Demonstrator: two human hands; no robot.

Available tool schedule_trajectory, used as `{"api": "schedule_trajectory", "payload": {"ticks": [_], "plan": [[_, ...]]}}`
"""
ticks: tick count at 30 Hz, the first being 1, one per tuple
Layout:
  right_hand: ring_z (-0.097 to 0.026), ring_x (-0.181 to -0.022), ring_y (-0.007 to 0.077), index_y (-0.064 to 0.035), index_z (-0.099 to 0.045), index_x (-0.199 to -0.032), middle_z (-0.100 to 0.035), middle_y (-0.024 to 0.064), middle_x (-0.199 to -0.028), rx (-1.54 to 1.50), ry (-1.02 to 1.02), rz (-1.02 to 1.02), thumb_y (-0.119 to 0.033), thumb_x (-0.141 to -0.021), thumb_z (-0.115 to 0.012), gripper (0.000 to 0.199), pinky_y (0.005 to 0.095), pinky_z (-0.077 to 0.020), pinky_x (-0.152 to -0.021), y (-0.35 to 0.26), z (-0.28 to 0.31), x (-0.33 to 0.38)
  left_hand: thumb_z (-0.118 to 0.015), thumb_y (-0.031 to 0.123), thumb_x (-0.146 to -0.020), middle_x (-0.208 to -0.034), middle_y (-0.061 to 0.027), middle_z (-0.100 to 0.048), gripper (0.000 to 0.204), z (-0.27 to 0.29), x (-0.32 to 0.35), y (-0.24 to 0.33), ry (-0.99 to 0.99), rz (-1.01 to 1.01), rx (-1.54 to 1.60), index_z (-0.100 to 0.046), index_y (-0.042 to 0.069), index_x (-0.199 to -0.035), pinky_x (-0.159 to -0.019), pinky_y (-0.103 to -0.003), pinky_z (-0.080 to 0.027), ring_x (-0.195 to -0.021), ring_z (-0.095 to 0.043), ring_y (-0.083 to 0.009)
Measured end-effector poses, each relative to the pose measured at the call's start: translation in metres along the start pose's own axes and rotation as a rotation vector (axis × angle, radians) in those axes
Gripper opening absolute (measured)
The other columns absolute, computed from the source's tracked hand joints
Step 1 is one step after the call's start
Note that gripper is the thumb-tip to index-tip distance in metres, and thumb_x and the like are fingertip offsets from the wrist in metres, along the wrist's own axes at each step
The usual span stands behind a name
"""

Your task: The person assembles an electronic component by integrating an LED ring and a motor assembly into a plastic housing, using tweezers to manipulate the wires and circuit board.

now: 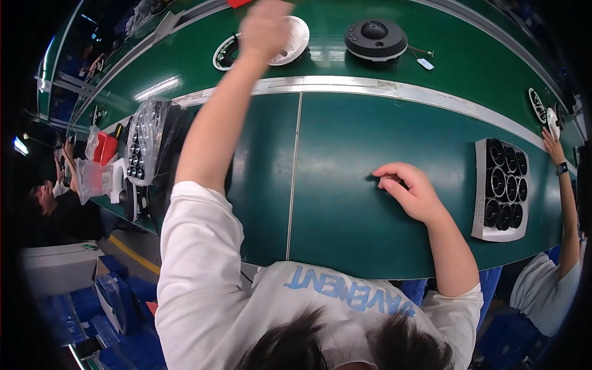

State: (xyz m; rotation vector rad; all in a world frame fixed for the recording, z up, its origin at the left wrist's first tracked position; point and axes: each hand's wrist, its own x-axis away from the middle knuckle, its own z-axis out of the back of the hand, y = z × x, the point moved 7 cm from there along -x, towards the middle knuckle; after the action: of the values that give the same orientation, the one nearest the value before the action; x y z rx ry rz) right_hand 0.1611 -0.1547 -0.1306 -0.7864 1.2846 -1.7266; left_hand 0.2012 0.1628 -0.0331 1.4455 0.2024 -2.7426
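My left hand (pixel 266 31) is stretched far forward over a round white housing part (pixel 297 40) on the raised green strip. It is smeared by motion, so its fingers and any contact are unclear. Just left of it lies a white ring-shaped part with a black inside (pixel 227 54), partly covered by my forearm. My right hand (pixel 408 190) rests at the middle of the green table (pixel 345 234), loosely curled, index finger reaching left and a gap above the thumb. Nothing shows in its grasp. Farther off, a dark grey round device (pixel 374 38) stands with a thin cable and small white connector.
A white tray (pixel 482 228) of black ring-shaped parts is at the right. To the left are a plastic-wrapped tray of small black parts (pixel 139 151) and a red item (pixel 106 148). A co-worker's hand (pixel 550 143) touches a white part (pixel 554 125) at far right.
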Motion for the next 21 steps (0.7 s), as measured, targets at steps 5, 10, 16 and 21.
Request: {"api": "schedule_trajectory", "payload": {"ticks": [5, 10, 16, 21], "plan": [[-0.056, -0.073, 0.0158, -0.0043, -0.060, -0.095, -0.060, 0.0072, -0.085, 0.068, -0.009, 0.043, -0.010, -0.080, -0.054, 0.018, 0.0262, -0.0449, -0.069, -0.008, -0.002, -0.003, -0.050, 0.029, -0.076, -0.085, -0.0161, -0.059, 0.031, 0.021, 0.093, -0.202, -0.331, 1.156, -0.256, -0.059, 0.002, -0.088, -0.068, -0.041, -0.049, -0.078, -0.058, -0.0299], [-0.056, -0.072, 0.0169, -0.0050, -0.061, -0.094, -0.060, 0.0076, -0.084, 0.122, 0.005, 0.053, -0.010, -0.079, -0.054, 0.017, 0.0264, -0.0451, -0.068, -0.005, -0.001, -0.002, -0.051, 0.025, -0.078, -0.076, -0.0121, -0.058, 0.025, -0.002, 0.148, -0.198, -0.527, 1.593, 0.183, -0.061, 0.003, -0.086, -0.051, -0.036, -0.048, -0.060, -0.057, -0.0225], [-0.057, -0.075, 0.0136, -0.0040, -0.060, -0.096, -0.060, 0.0065, -0.086, -0.018, 0.002, -0.027, -0.010, -0.081, -0.053, 0.018, 0.0255, -0.0453, -0.069, 0.001, -0.001, -0.002, -0.047, 0.010, -0.080, -0.080, -0.0130, -0.059, 0.016, -0.001, 0.151, -0.213, -0.149, 1.749, 0.437, -0.059, 0.001, -0.087, -0.056, -0.036, -0.052, -0.071, -0.061, -0.0244], [-0.057, -0.077, 0.0122, -0.0027, -0.059, -0.098, -0.060, 0.0058, -0.088, -0.043, -0.013, -0.049, -0.009, -0.081, -0.052, 0.019, 0.0249, -0.0453, -0.071, 0.001, -0.001, -0.004, -0.046, 0.007, -0.080, -0.093, -0.0130, -0.056, 0.022, 0.029, 0.116, -0.231, -0.110, 1.477, 0.457, -0.053, 0.000, -0.099, -0.057, -0.037, -0.052, -0.075, -0.060, -0.0245]]}}
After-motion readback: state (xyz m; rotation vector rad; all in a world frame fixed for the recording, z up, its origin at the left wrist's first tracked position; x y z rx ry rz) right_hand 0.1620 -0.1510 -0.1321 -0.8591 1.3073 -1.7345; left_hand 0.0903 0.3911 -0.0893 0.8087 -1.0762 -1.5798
